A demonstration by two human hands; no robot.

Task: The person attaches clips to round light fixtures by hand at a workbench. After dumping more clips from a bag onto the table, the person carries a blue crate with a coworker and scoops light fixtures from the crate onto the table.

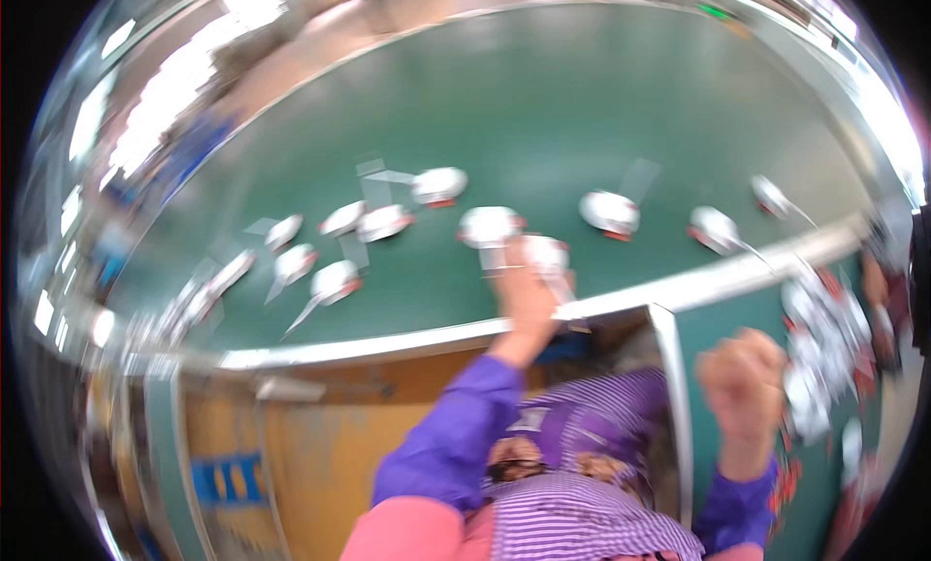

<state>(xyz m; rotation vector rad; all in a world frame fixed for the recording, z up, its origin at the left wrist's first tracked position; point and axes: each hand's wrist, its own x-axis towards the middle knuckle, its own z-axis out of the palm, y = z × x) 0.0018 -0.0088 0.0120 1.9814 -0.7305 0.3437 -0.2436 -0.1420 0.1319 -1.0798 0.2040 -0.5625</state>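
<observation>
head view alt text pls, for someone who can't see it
Blurred fisheye view down onto a green table strewn with small white pieces with red parts. The left hand reaches over the table's edge and holds one white piece; the right hand is a closed fist beside a pile of the same pieces.

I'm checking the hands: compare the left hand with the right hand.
The left hand reaches out over the green table, touching a white piece; the right hand stays back, nearer the body. The left grips something; the right is a closed fist, contents unclear. Both wear purple sleeves.
</observation>
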